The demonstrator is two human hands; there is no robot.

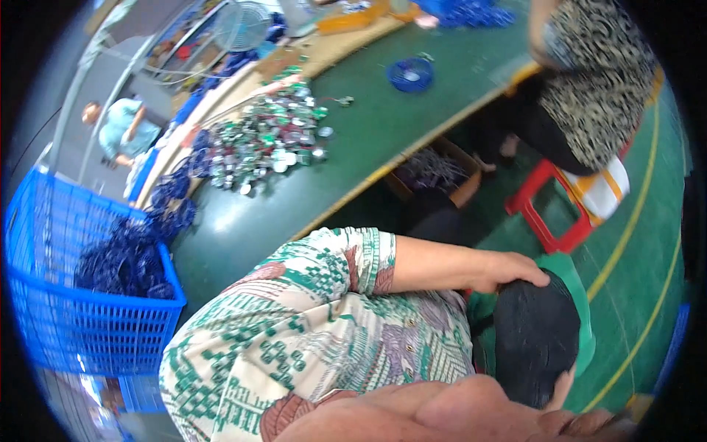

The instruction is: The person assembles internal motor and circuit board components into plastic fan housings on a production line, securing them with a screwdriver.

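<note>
My left hand [515,271] rests on the black cloth [535,331] over my lap, at the lower right. Its fingers lie along the cloth and hold nothing that I can see. The arm comes out of a short patterned sleeve [364,258]. Under the black cloth, a green stool seat [582,295] shows at the side. My right hand is not in view. Behind my shoulder, a heap of small shiny metallic and green pieces [269,136] lies on the green tabletop [243,221].
A blue plastic crate [96,313] holds dark blue netting [125,258] at the left. Farther along the table sits a small blue basket [410,74]. A cardboard box [464,193] stands below. One co-worker [596,81] sits on a red stool [545,214]; another person [129,129] stands beyond.
</note>
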